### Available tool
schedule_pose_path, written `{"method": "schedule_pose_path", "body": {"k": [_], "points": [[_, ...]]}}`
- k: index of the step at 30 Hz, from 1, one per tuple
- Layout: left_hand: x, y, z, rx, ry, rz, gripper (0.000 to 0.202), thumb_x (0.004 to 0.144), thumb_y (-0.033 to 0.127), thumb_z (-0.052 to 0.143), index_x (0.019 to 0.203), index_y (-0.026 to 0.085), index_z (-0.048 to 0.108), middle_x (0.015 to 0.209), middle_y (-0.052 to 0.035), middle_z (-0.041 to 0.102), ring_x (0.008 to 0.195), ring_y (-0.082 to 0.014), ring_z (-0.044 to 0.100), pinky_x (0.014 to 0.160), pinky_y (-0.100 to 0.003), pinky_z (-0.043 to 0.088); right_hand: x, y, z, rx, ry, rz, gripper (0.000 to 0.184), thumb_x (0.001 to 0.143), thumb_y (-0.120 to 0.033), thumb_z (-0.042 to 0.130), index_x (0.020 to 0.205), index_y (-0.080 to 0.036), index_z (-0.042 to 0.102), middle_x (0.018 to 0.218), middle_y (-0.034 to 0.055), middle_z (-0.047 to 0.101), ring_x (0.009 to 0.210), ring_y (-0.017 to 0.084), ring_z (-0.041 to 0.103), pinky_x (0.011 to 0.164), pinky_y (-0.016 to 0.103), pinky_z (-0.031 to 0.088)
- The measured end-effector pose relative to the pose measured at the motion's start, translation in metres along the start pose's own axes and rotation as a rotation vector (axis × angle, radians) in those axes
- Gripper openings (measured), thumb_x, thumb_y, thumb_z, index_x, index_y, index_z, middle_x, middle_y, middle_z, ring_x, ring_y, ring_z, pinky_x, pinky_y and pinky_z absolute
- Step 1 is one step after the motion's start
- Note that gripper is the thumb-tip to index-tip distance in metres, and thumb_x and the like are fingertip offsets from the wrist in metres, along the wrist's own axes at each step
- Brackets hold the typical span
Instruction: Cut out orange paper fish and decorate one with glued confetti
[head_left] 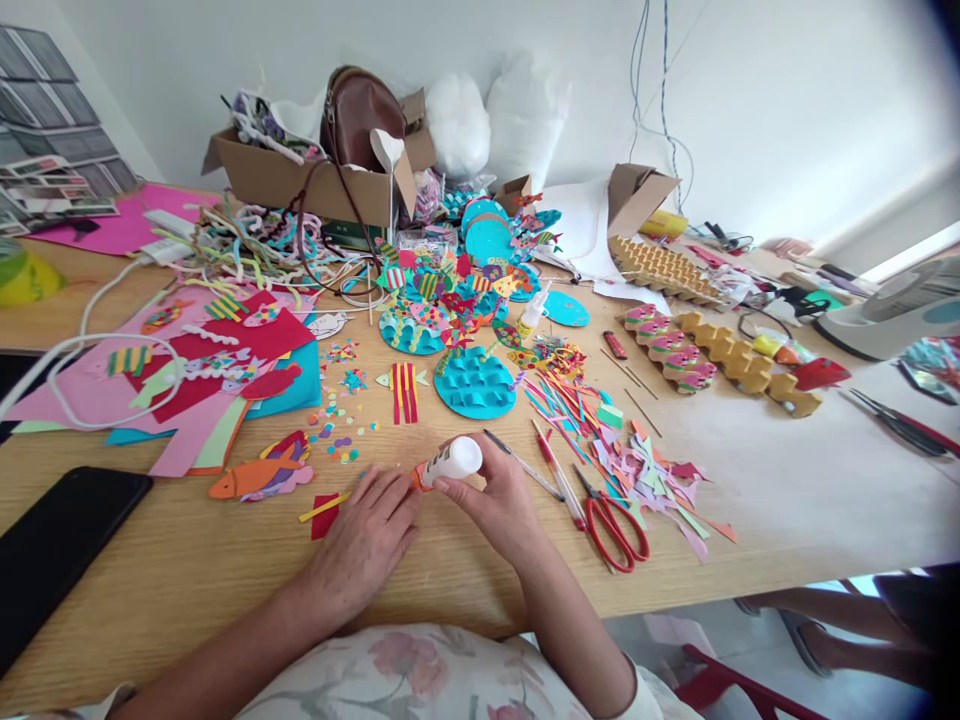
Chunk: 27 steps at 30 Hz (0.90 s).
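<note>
My right hand (506, 500) is wrapped round a white glue bottle (456, 460), tilted with its orange end low beside my left fingertips. Resting on the table, my left hand (371, 535) has its fingers stretched out, pointing toward the bottle; what lies under them is hidden. Just left of it are a small red paper piece (325, 520) and a yellow paper strip (319, 508). Ahead of my hands lie a striped paper fish (404, 392) and a blue disc with curled paper scales (474, 385). Orange paper fish (255, 474) cutouts are stacked to the left.
Red-handled scissors (615, 532), pens (559, 470) and paper scraps (660, 470) lie to the right. A black phone (67, 540) is at the left. Decorated fish and blue discs crowd the back, before a cardboard box (300, 190). Egg cartons (742, 360) stand at right.
</note>
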<state>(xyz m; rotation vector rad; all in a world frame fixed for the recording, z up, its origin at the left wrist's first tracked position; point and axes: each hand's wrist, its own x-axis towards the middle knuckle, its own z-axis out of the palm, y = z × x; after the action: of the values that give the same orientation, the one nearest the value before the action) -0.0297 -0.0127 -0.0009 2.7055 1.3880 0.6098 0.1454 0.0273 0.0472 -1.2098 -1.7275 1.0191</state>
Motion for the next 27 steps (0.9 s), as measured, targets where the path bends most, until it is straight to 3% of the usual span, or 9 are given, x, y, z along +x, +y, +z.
{"method": "schedule_pose_path", "body": {"k": [8,15,21,27], "points": [[0.0010,0.0002,-0.0014,0.004,-0.018,0.003,0.027,0.077,0.009,0.054,0.103,0.012,0.059,0.108,-0.0107,0.062,0.106,-0.0270,0.053,0.096,-0.050,0.040,-0.0028,-0.0002,-0.0106,0.012,0.051,0.001,0.021,0.072,-0.031,0.069,0.084,-0.017,0.058,0.078,0.0021,0.060,0.073,0.018,0.057,0.067,0.028,0.045],[0.0003,0.0002,-0.0005,0.019,-0.002,0.001,0.027,0.078,0.010,0.052,0.104,0.014,0.059,0.108,-0.0101,0.062,0.106,-0.0263,0.053,0.095,-0.051,0.040,-0.0032,-0.0006,-0.0062,0.039,0.002,-0.004,0.020,0.073,-0.031,0.068,0.084,-0.018,0.058,0.077,0.0018,0.060,0.071,0.017,0.056,0.065,0.028,0.045],[0.0009,0.0010,-0.0022,0.019,-0.003,-0.002,0.025,0.080,0.011,0.050,0.102,0.015,0.059,0.107,-0.0093,0.062,0.104,-0.0250,0.053,0.096,-0.049,0.040,0.0017,0.0048,-0.0097,0.006,0.066,0.031,0.019,0.072,-0.029,0.068,0.084,-0.018,0.058,0.080,0.0027,0.062,0.075,0.018,0.058,0.069,0.030,0.046],[-0.0001,0.0008,-0.0010,0.014,-0.001,-0.013,0.028,0.080,0.010,0.049,0.105,0.016,0.058,0.107,-0.0090,0.062,0.105,-0.0251,0.053,0.095,-0.049,0.040,0.0047,0.0046,-0.0010,0.001,0.049,0.011,0.022,0.073,-0.031,0.067,0.088,-0.018,0.058,0.082,0.0042,0.063,0.075,0.019,0.058,0.069,0.031,0.048]]}}
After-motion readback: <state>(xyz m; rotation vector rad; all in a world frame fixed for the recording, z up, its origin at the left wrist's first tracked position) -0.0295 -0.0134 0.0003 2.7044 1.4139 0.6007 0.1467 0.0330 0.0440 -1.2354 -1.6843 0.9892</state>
